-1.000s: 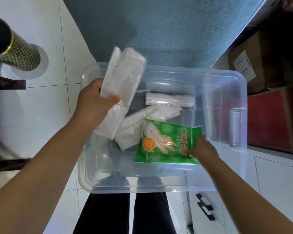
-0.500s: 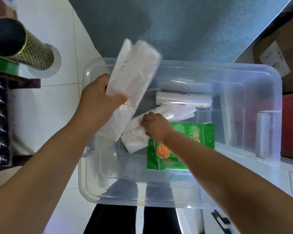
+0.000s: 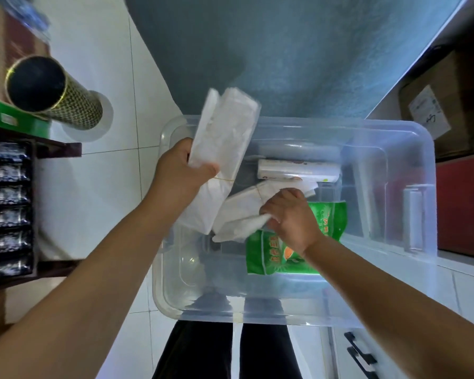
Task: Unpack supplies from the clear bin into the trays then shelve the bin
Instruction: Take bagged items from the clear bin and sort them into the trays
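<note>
The clear plastic bin (image 3: pixel 394 305) sits in front of me, partly on a white counter. My left hand (image 3: pixel 181 170) grips a white bundle of plastic bags (image 3: pixel 225 132) and holds it above the bin's left edge. Inside the bin, my right hand (image 3: pixel 290 217) grips a second white bundle (image 3: pixel 238 214) tied with a rubber band. Under that hand lies a green glove packet (image 3: pixel 274 255). A white boxed roll (image 3: pixel 296 170) lies at the bin's far wall.
A tall patterned tube (image 3: pixel 55 97) stands at the left on a green box (image 3: pixel 8 116). Below it is a dark rack of black packets (image 3: pixel 8 212). Cardboard boxes (image 3: pixel 435 110) and a red box (image 3: pixel 465 209) stand at the right. A white cabinet with black handles (image 3: pixel 359 356) is at lower right.
My right hand let go of the green packet, which dropped back into the bin, then moved left and took hold of the second white bundle. The left hand kept its bundle raised.
</note>
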`<state>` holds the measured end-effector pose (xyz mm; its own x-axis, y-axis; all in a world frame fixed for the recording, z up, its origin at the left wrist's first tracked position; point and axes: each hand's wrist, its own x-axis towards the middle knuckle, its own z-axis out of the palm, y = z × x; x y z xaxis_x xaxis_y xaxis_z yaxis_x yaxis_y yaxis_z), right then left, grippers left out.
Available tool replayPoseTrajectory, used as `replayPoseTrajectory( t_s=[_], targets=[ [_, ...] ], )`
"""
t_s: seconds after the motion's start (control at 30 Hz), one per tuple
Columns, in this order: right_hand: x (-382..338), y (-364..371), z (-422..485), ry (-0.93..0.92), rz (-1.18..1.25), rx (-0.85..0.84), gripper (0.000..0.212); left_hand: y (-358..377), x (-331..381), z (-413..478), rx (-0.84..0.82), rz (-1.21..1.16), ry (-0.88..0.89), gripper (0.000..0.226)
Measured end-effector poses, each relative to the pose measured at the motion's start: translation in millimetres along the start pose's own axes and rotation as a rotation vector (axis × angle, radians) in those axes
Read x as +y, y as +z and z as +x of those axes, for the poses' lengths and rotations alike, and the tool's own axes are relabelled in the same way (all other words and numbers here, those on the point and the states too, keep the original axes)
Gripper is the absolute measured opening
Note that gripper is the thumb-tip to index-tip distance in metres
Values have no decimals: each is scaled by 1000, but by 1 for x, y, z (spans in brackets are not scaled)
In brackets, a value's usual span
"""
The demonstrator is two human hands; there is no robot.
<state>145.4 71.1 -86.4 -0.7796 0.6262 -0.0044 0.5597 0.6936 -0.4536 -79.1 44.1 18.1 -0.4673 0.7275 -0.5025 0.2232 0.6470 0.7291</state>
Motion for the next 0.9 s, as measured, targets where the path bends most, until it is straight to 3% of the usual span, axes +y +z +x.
replayPoseTrajectory(
  t_s=[0.1,0.2,0.27,0.37,0.43,0.53,0.67,0.77,0.9],
  targets=[
    [-21,-42,-12,289,384,230,13,-11,10,-11,-11,-54,-9,27],
    [-51,-86,-19,610,799,360,27,-23,25,-28,-65,-147,8,27],
    [-67,-117,-24,661,894,412,31,-28,40,-43,-118,-195,19,25],
    [-97,-166,-28,668,1048,488,10,-31,65,-70,-206,-290,25,14],
    [-118,-191,-33,688,1148,547,7,-29,82,-91,-257,-323,45,8],
    [-147,-216,-43,753,1225,627,8,-20,109,-125,-326,-343,107,12],
    [-172,-237,-66,838,1187,850,3,-1,137,-172,-458,-379,156,34],
    [-181,-254,-93,864,1121,1005,17,17,153,-205,-579,-425,155,30],
    [-190,-272,-141,893,1097,1106,19,46,164,-253,-722,-440,204,16]
  ],
)
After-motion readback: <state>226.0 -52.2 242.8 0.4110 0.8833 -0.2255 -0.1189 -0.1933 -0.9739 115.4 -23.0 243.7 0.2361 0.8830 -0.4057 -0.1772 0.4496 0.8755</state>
